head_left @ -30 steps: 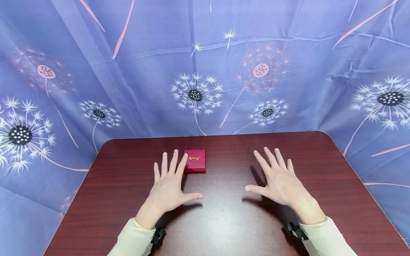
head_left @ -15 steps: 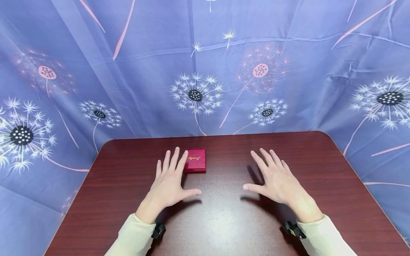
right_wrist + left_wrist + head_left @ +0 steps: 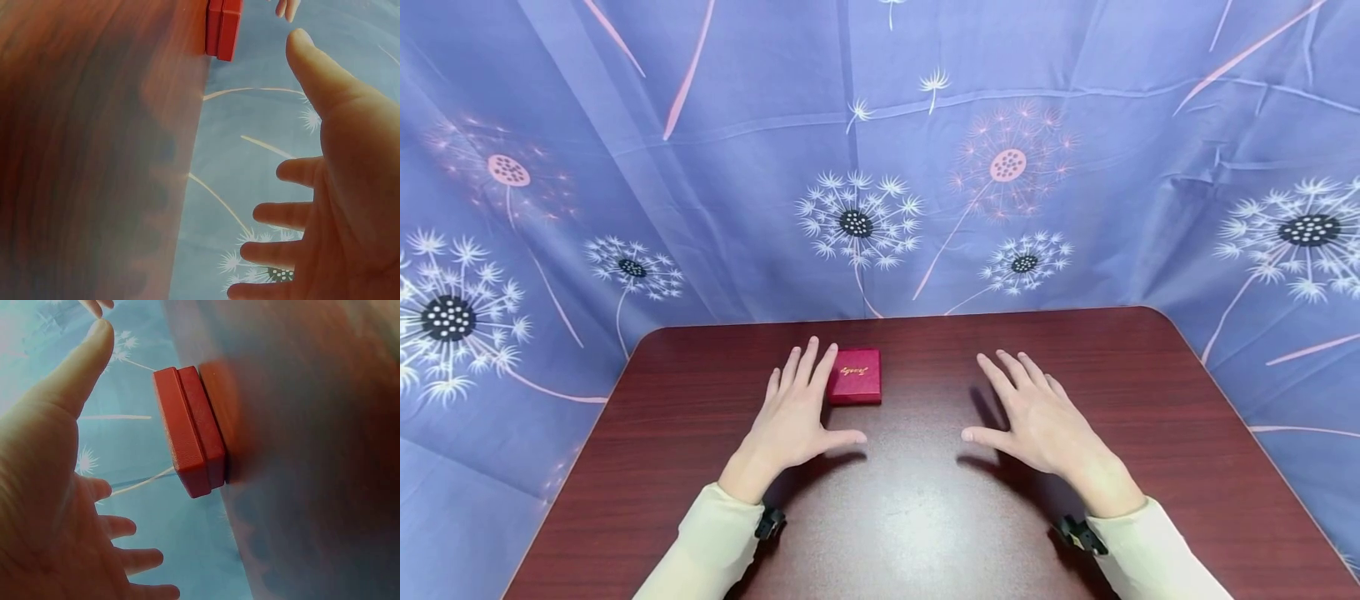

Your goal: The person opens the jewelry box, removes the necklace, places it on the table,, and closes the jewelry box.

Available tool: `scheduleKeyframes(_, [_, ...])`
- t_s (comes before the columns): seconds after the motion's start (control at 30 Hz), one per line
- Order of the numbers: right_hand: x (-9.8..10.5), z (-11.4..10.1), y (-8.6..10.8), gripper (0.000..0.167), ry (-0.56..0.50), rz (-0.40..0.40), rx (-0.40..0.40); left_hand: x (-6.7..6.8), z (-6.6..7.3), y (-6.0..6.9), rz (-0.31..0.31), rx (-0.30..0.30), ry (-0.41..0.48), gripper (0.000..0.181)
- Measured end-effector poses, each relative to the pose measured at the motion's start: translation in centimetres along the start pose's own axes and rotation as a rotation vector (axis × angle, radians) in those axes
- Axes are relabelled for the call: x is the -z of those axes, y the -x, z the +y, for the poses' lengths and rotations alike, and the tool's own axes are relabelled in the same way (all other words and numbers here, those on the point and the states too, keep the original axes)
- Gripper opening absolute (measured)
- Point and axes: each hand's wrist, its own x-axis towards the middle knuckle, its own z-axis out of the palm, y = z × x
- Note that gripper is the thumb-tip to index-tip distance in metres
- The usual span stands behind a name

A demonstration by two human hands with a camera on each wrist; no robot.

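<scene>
A small red lidded box with gold lettering, upside down to me, lies closed near the table's back edge. In the left wrist view the box shows its side and the seam under its lid. My left hand hovers just left of the box, fingers extended and thumb pointing right, holding nothing. To the right, my right hand is held over the table, well apart from the box, with its fingers extended and its palm bare. Part of the box appears at the top of the right wrist view.
The dark reddish wooden table has rounded back corners and a bright glare in the middle. Behind it hangs a blue curtain printed with dandelions. Dark wrist devices sit at both cuffs.
Both hands have moved slightly forward, the right one also a little to the left. Their fingers have turned from spread towards closer together. The box has stayed in place.
</scene>
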Motion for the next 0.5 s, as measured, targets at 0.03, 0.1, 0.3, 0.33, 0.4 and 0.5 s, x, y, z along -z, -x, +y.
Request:
scheduleKeyframes(0.03, [0.0, -0.1, -0.1, 0.112, 0.001, 0.002, 0.004, 0.0, -0.1, -0.1, 0.005, -0.006, 0.0, 0.142])
scheduleKeyframes(0.1, [0.0, -0.2, -0.2, 0.11, 0.002, 0.007, 0.014, 0.0, -0.2, -0.3, 0.007, -0.013, 0.004, 0.142])
scheduleKeyframes(0.3, [0.0, -0.5, -0.3, 0.108, 0.002, 0.032, 0.062, 0.0, -0.6, -0.9, -0.005, -0.017, 0.016, 0.144])
scheduleKeyframes(0.33, [0.0, -0.6, -0.3, 0.107, 0.0, 0.036, 0.068, 0.0, -0.7, -1.0, -0.008, -0.017, 0.018, 0.143])
scheduleKeyframes(0.4, [-0.1, -0.7, -0.3, 0.106, -0.003, 0.038, 0.075, -0.1, -0.8, -1.2, -0.011, -0.019, 0.021, 0.143])
scheduleKeyframes(0.5, [-0.3, -0.8, -0.4, 0.106, -0.003, 0.043, 0.082, -0.1, -1.1, -1.6, -0.012, -0.03, 0.028, 0.141])
